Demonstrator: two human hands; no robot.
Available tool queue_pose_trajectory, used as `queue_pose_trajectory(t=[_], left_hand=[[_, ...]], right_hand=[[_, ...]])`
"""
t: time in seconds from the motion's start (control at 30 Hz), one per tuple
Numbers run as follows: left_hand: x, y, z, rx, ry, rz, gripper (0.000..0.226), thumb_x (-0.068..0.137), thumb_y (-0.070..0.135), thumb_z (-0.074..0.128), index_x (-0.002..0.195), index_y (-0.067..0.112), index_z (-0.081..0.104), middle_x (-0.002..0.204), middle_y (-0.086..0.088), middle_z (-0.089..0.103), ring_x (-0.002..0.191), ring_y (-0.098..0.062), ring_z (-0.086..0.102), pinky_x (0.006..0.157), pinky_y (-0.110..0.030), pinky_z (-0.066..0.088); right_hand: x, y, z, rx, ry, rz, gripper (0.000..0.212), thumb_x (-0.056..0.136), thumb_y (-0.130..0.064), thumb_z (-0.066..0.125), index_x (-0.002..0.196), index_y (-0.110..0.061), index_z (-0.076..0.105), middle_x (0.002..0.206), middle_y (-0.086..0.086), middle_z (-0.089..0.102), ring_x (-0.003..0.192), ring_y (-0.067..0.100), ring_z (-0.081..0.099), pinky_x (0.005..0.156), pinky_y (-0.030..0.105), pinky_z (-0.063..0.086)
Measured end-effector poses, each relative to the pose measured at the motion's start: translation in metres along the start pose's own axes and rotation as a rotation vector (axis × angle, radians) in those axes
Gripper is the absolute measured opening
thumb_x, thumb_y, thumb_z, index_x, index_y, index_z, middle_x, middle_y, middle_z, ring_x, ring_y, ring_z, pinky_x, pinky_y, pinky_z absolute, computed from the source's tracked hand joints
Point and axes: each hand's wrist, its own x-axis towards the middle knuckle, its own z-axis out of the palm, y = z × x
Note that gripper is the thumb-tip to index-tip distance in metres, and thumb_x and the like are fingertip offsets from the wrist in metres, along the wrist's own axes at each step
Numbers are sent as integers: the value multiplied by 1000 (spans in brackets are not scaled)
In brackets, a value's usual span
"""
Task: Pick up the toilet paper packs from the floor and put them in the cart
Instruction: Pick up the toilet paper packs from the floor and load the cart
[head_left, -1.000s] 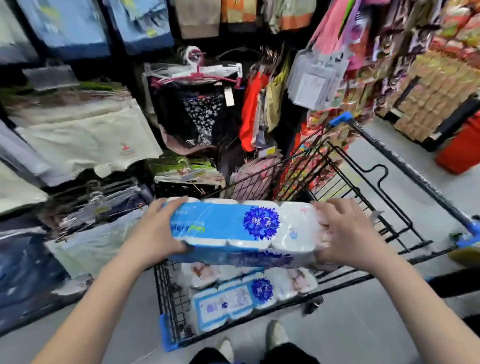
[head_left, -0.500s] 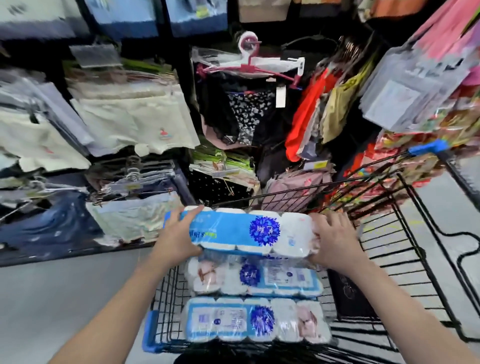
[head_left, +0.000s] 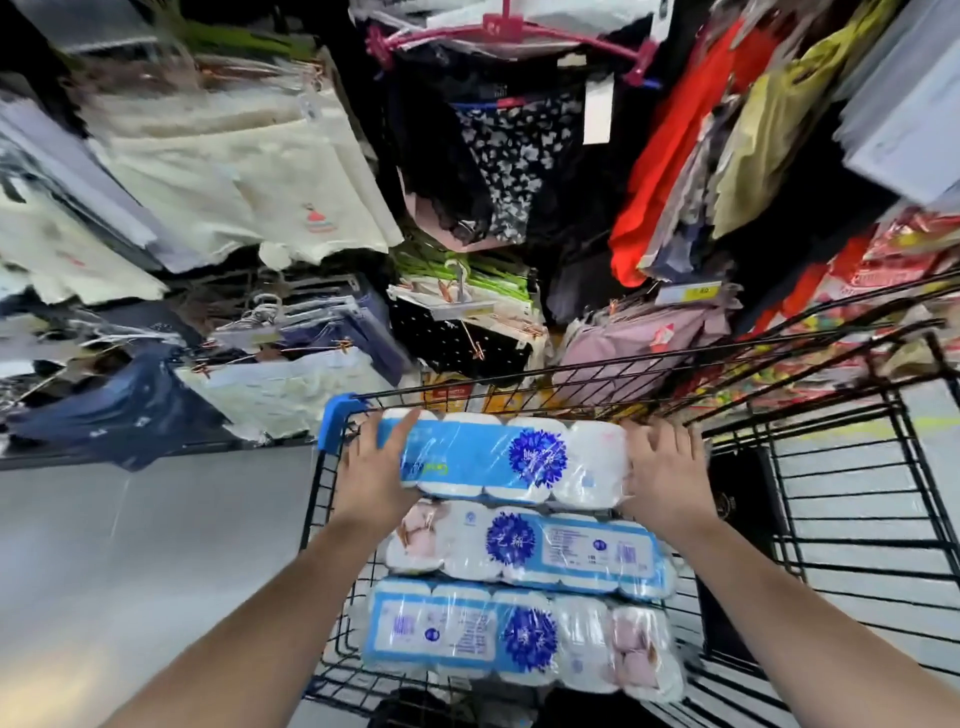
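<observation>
Three toilet paper packs, white rolls in blue-printed plastic wrap, lie side by side in the black wire cart (head_left: 519, 388). The far pack (head_left: 498, 457) sits at the cart's far end, just behind the middle pack (head_left: 524, 545); the near pack (head_left: 493, 634) is closest to me. My left hand (head_left: 374, 478) lies against the far pack's left end, with straight fingers over its top edge. At the pack's right end my right hand (head_left: 662, 478) touches it with fingers spread.
Racks of hanging clothes (head_left: 498, 156) crowd the space right behind the cart. A blue plastic corner (head_left: 340, 415) caps the cart's far left rim. Grey floor (head_left: 130, 545) lies left of the cart. A black item (head_left: 737, 499) lies in the cart to the right of the packs.
Both hands have carried the pack forward and down into the cart's far end, behind the other two packs. Their fingers have straightened from a clasp.
</observation>
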Motion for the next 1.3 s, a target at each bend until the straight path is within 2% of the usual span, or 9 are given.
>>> queue_pose_trajectory(t=[0.13, 0.3, 0.4, 0.5, 0.57, 0.67, 0.97, 1.17, 1.3], left_hand=[[7, -3, 13, 3, -32, -25, 112, 73, 20, 80, 154, 49, 9, 161, -5, 6, 143, -34, 27, 114, -46, 35], [18, -6, 21, 23, -142, -71, 109, 78, 15, 75, 155, 49, 6, 162, -3, 2, 145, -30, 31, 107, -46, 45], [25, -15, 22, -44, -139, -109, 95, 84, -6, 59, 156, 39, 17, 159, -6, 17, 129, -28, 51, 100, -38, 50], [31, -23, 20, -87, -187, -87, 87, 86, -5, 55, 155, 37, 23, 158, -7, 24, 124, -28, 57, 96, -34, 51], [30, -23, 21, -68, -233, -70, 84, 87, 0, 56, 155, 38, 25, 157, -6, 27, 118, -28, 60, 92, -34, 51], [26, -16, 21, -49, -221, -57, 79, 88, 6, 58, 154, 36, 27, 147, -2, 36, 105, -25, 61, 82, -31, 50], [8, -13, 18, -193, -123, 46, 73, 85, 14, 69, 151, 24, 39, 142, -7, 44, 122, -28, 55, 97, -38, 50], [-13, -18, 8, -239, -82, 55, 71, 85, 15, 70, 149, 25, 41, 142, -7, 46, 122, -25, 55, 94, -28, 45], [-35, -25, 1, -291, -87, 52, 72, 86, 17, 71, 150, 27, 39, 148, -8, 40, 125, -24, 53, 102, -28, 42]], right_hand=[[3, 0, 25, -7, -74, 20, 119, 32, -58, 95, 134, -12, 55, 126, 25, 56, 124, 47, 51, 114, 59, 25], [13, -8, 34, -2, -154, 29, 99, 65, -50, 81, 147, -16, 37, 148, 21, 40, 142, 40, 33, 123, 54, 16], [14, -14, 45, 20, -183, 41, 93, 75, -43, 76, 153, -19, 30, 154, 19, 32, 148, 37, 25, 124, 51, 14], [19, -18, 51, 54, -207, 29, 92, 83, -39, 73, 158, -19, 22, 162, 17, 23, 154, 34, 15, 125, 47, 12], [24, -21, 51, 96, -259, 17, 84, 87, -31, 71, 157, -20, 26, 161, 12, 29, 151, 30, 24, 124, 40, 18], [26, -25, 50, 171, -293, 23, 66, 93, -21, 60, 153, -22, 34, 147, 5, 49, 133, 27, 50, 108, 35, 41], [4, -38, 33, 356, -162, 54, 58, 94, -32, 64, 147, -21, 46, 132, 9, 58, 122, 32, 56, 103, 42, 46], [-16, -53, 6, 401, -39, -8, 55, 96, -33, 62, 147, -23, 46, 130, 8, 60, 118, 33, 59, 103, 48, 48], [-43, -63, -11, 378, 23, -42, 54, 96, -33, 62, 147, -24, 46, 130, 8, 60, 119, 33, 59, 103, 48, 49]])
